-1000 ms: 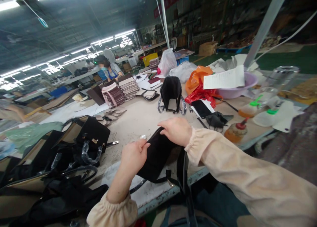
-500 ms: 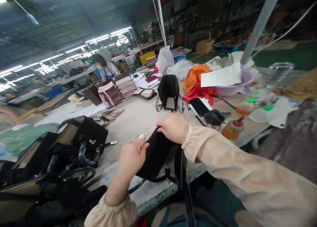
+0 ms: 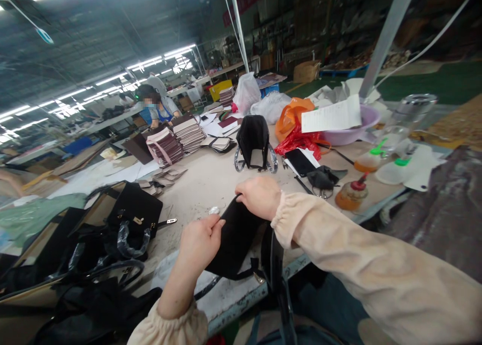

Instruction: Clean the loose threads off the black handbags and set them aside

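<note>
Black bag (image 3: 234, 244), edge pinched in left hand (image 3: 201, 240) and right hand (image 3: 260, 197) fingers.

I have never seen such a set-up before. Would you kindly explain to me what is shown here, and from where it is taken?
There is no machine here: you are looking at a person's two bare hands, with pale sleeves above the wrists. The view comes from one camera worn on the person's head, looking forward and down.

The left hand and the right hand each have a grip on the upper edge of a black bag-like piece, near the front of the table.

Beyond it, an open black bag stands on the table. More black bags are at the left. Toward the right are a dark phone, a red-topped bottle and a lilac basin.
</note>
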`<state>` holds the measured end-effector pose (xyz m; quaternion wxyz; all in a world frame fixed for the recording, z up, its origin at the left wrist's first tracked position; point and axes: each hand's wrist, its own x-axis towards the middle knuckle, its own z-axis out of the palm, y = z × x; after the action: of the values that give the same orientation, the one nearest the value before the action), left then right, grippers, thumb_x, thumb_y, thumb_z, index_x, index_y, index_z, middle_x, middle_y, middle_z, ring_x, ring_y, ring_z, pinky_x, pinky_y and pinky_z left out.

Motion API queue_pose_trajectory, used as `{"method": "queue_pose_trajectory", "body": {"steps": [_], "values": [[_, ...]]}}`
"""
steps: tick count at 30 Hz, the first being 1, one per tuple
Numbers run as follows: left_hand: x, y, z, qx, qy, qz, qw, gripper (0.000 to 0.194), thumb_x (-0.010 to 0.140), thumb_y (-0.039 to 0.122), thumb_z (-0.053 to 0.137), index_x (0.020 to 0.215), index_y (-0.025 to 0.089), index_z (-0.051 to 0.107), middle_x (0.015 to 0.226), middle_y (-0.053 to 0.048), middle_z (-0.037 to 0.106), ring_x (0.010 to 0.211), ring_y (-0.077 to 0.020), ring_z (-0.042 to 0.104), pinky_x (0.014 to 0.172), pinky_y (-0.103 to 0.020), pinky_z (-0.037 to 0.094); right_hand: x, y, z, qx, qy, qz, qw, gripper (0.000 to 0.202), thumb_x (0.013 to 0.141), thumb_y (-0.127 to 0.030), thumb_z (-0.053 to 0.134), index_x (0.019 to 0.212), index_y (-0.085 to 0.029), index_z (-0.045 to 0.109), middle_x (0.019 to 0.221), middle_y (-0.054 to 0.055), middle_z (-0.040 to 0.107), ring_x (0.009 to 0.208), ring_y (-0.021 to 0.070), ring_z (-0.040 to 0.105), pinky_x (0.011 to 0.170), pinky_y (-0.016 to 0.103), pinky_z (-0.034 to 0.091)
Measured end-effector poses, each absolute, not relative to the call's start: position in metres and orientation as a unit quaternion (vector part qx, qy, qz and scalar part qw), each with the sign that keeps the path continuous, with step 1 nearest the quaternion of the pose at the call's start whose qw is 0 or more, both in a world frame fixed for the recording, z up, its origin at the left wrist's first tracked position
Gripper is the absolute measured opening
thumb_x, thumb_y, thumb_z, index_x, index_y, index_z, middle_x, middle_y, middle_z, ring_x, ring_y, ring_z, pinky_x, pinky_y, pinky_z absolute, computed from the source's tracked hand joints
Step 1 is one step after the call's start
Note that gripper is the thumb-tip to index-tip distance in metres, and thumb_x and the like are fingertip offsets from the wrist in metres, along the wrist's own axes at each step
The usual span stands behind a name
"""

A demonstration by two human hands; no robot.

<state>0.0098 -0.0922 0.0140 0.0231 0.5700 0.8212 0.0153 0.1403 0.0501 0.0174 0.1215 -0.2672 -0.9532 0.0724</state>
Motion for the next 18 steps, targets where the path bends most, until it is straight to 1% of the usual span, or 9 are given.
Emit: {"method": "queue_pose_trajectory", "body": {"steps": [3, 4, 6, 8, 10, 12, 14, 16, 18], "values": [[0.013, -0.093, 0.016, 0.566, 0.824, -0.016, 0.017, 0.034, 0.091, 0.034, 0.034, 0.074, 0.019, 0.06, 0.065, -0.006, 0.065, 0.063, -0.0196, 0.06, 0.055, -0.027, 0.028, 0.14, 0.05, 0.019, -0.273, -0.952, 0.073, 0.114, 0.023, 0.085, -0.035, 0.051, 0.089, -0.022, 0.07, 0.089, 0.007, 0.07, 0.083, 0.0213, 0.063, 0.063, 0.028, 0.04], [0.014, -0.093, 0.017, 0.568, 0.823, -0.02, 0.023, 0.035, 0.091, 0.033, 0.032, 0.079, 0.019, 0.062, 0.067, -0.007, 0.066, 0.065, -0.0206, 0.062, 0.056, -0.027, 0.028, 0.141, 0.049, 0.02, -0.274, -0.952, 0.074, 0.111, 0.023, 0.085, -0.035, 0.051, 0.089, -0.021, 0.07, 0.089, 0.007, 0.07, 0.083, 0.0214, 0.063, 0.063, 0.028, 0.04], [0.018, -0.094, 0.02, 0.582, 0.812, -0.005, 0.049, 0.033, 0.092, 0.034, 0.033, 0.097, 0.021, 0.063, 0.076, -0.007, 0.069, 0.071, -0.0217, 0.064, 0.058, -0.028, 0.032, 0.141, 0.049, 0.021, -0.277, -0.952, 0.077, 0.105, 0.024, 0.086, -0.035, 0.051, 0.089, -0.021, 0.07, 0.089, 0.007, 0.07, 0.083, 0.0212, 0.063, 0.063, 0.028, 0.04], [0.022, -0.092, 0.022, 0.595, 0.802, 0.026, 0.057, 0.036, 0.091, 0.036, 0.037, 0.118, 0.022, 0.056, 0.091, -0.007, 0.071, 0.081, -0.0219, 0.065, 0.064, -0.028, 0.037, 0.14, 0.049, 0.022, -0.276, -0.952, 0.081, 0.1, 0.024, 0.085, -0.034, 0.05, 0.088, -0.02, 0.07, 0.09, 0.007, 0.07, 0.084, 0.0209, 0.063, 0.063, 0.028, 0.04], [0.027, -0.085, 0.022, 0.59, 0.806, 0.04, 0.029, 0.044, 0.089, 0.039, 0.042, 0.128, 0.021, 0.05, 0.1, -0.009, 0.07, 0.087, -0.0228, 0.065, 0.069, -0.028, 0.04, 0.14, 0.049, 0.022, -0.276, -0.953, 0.084, 0.097, 0.024, 0.085, -0.033, 0.051, 0.088, -0.02, 0.07, 0.091, 0.008, 0.07, 0.085, 0.0207, 0.063, 0.064, 0.027, 0.04], [0.03, -0.075, 0.02, 0.576, 0.817, 0.02, -0.011, 0.04, 0.088, 0.039, 0.044, 0.122, 0.021, 0.056, 0.096, -0.009, 0.071, 0.084, -0.0242, 0.065, 0.067, -0.029, 0.039, 0.14, 0.05, 0.022, -0.274, -0.953, 0.085, 0.098, 0.023, 0.084, -0.032, 0.051, 0.088, -0.02, 0.07, 0.09, 0.008, 0.07, 0.085, 0.0207, 0.063, 0.063, 0.027, 0.04], [0.032, -0.064, 0.016, 0.567, 0.823, -0.011, -0.033, 0.031, 0.089, 0.036, 0.042, 0.106, 0.023, 0.065, 0.085, -0.008, 0.072, 0.078, -0.0243, 0.066, 0.062, -0.029, 0.036, 0.142, 0.051, 0.023, -0.276, -0.952, 0.085, 0.099, 0.024, 0.084, -0.033, 0.051, 0.089, -0.02, 0.07, 0.09, 0.008, 0.07, 0.085, 0.0209, 0.063, 0.064, 0.027, 0.041], [0.03, -0.057, 0.012, 0.564, 0.824, -0.025, -0.043, 0.029, 0.09, 0.032, 0.04, 0.093, 0.024, 0.068, 0.077, -0.007, 0.071, 0.074, -0.0233, 0.066, 0.059, -0.029, 0.033, 0.145, 0.051, 0.023, -0.279, -0.951, 0.087, 0.096, 0.025, 0.084, -0.036, 0.051, 0.092, -0.021, 0.069, 0.09, 0.008, 0.07, 0.086, 0.0212, 0.063, 0.064, 0.027, 0.041], [0.027, -0.054, 0.009, 0.567, 0.822, -0.02, -0.047, 0.03, 0.09, 0.031, 0.039, 0.087, 0.023, 0.067, 0.076, -0.007, 0.071, 0.073, -0.0219, 0.065, 0.058, -0.029, 0.031, 0.15, 0.052, 0.023, -0.281, -0.952, 0.084, 0.093, 0.024, 0.082, -0.037, 0.054, 0.093, -0.021, 0.069, 0.089, 0.007, 0.07, 0.085, 0.0215, 0.063, 0.064, 0.027, 0.041]]}}
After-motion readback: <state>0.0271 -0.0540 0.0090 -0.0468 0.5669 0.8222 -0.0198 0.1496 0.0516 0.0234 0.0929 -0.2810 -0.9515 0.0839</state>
